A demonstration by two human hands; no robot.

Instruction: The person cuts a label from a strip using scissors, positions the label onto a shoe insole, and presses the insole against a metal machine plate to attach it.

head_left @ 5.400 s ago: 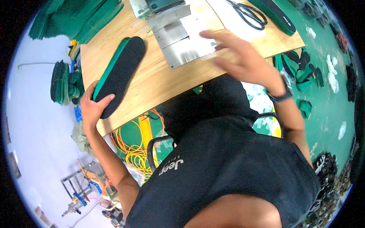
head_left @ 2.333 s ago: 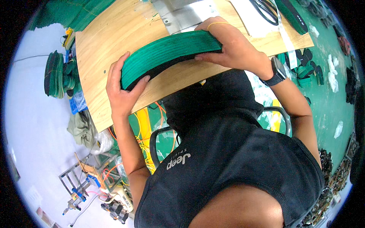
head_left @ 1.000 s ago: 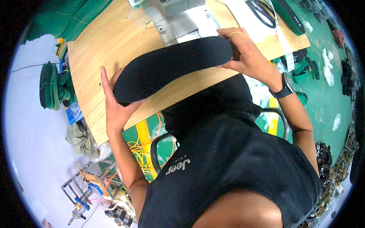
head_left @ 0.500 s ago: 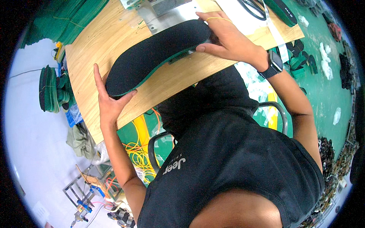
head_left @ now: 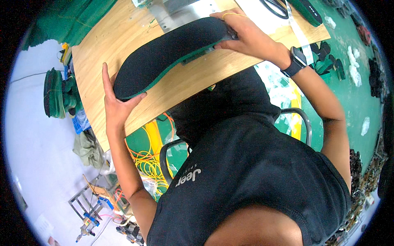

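A long insole [head_left: 164, 55], black on top with a green underside, lies slanted over the wooden table [head_left: 106, 45]. My left hand [head_left: 115, 106] cups its near end at the table's left front. My right hand [head_left: 246, 35], with a dark watch on the wrist, grips its far end beside a grey metal machine base [head_left: 184, 12]. Both hands hold the insole between them.
Scissors [head_left: 275, 6] lie on white paper at the table's far right. A stack of green insoles [head_left: 57, 92] stands on the floor to the left. Yellow and orange cables [head_left: 152, 160] coil under the table by a chair frame. Scraps litter the green floor at right.
Since the earliest frame, both hands picked up the insole and turned it from green edge showing to black side up. In the last half second it slid farther toward the machine.
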